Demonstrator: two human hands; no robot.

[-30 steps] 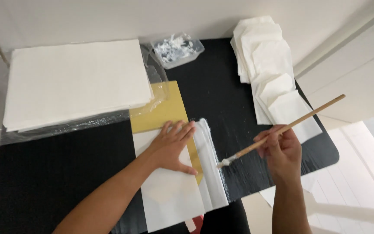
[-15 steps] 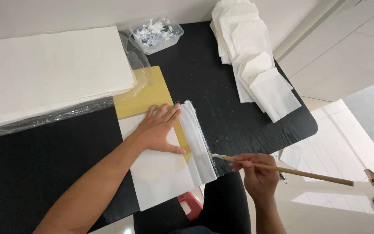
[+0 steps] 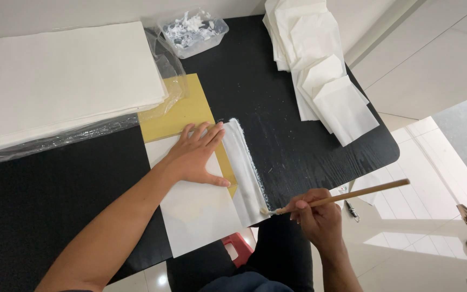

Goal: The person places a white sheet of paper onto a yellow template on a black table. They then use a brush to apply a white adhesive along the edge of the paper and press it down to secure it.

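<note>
Pressing down w/ your left hand (image 3: 197, 157), you've got it flat and spread, palm on the white paper sheet (image 3: 198, 208) and fingertips reaching onto the gold card (image 3: 182, 113) that lies under it. Thumb points toward the near edge, just beside a thin gold strip showing betw. the sheet and the fanned paper edges (image 3: 244, 167) to its right. Those edges overlap stepwise, look wet w/ white paste, and run from mid-table to the near edge of the black table (image 3: 277, 103).

Your right hand (image 3: 317, 216) is closed round a bamboo-handled brush (image 3: 341, 196), fingers pinched near the bristle end; handle sticks out to the right, past the table edge and over the floor. Brush tip touches the near corner of the fanned edges, approx. at the table's front rim.

Far left: big stack of white paper (image 3: 60, 81) on clear plastic wrap (image 3: 171, 70), touching the gold card's far side. Behind, a clear plastic tub (image 3: 193, 30) w/ white scraps. Far right: pile of folded white paper pieces (image 3: 320, 70), well apart from both hands. A red stool (image 3: 236, 249) shows under the table's front edge; can't tell more of it.
</note>
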